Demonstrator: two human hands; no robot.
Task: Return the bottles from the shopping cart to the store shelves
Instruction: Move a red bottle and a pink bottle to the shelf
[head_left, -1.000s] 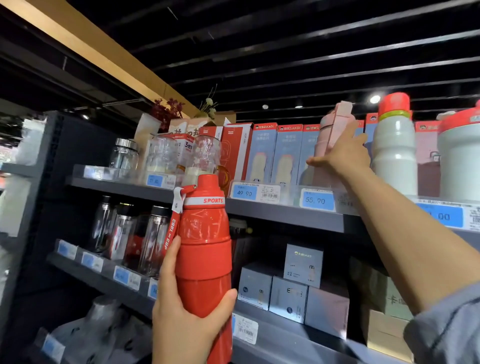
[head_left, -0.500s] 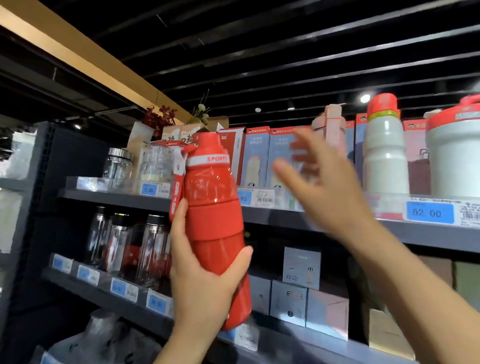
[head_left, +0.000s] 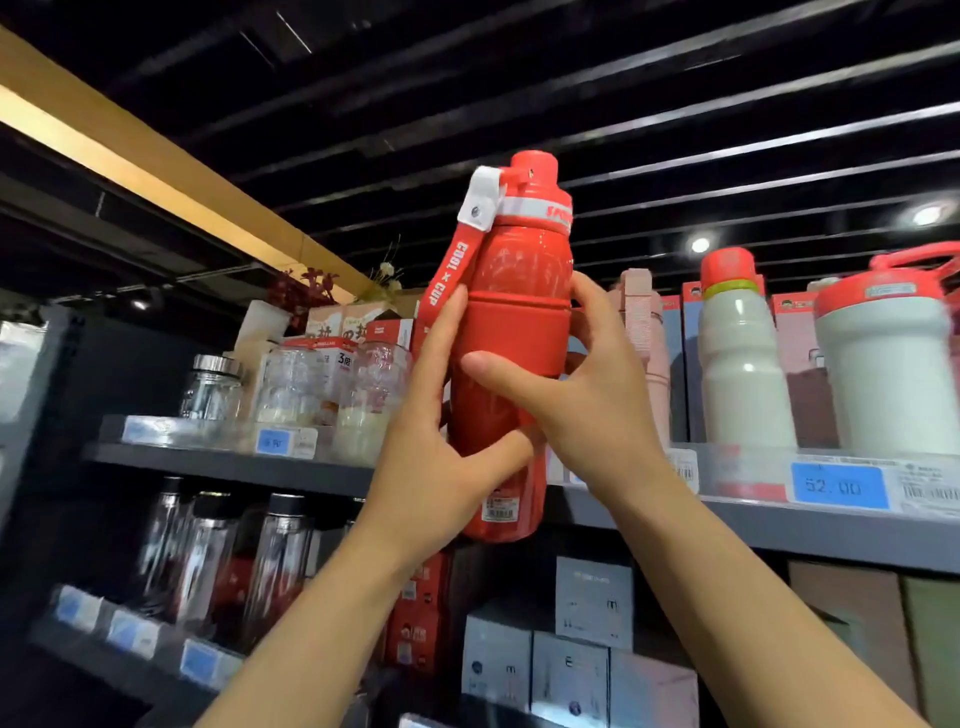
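We hold the red bottle (head_left: 511, 332) upright in both hands, raised in front of the upper shelf (head_left: 779, 525), its base just below the shelf's front edge. Our left hand (head_left: 441, 462) wraps the lower body, fingers curled behind it and thumb across the front. Our right hand (head_left: 587, 400) clasps the middle from the right, thumb lying over the front. A red strap (head_left: 449, 278) hangs from the cap down the bottle's left side. On the upper shelf to the right stand a pink bottle (head_left: 641, 332) and a white bottle with a red cap (head_left: 740, 364); glass jars (head_left: 291, 384) sit to the left. Clear bottles (head_left: 208, 561) line the lower shelf (head_left: 114, 665).
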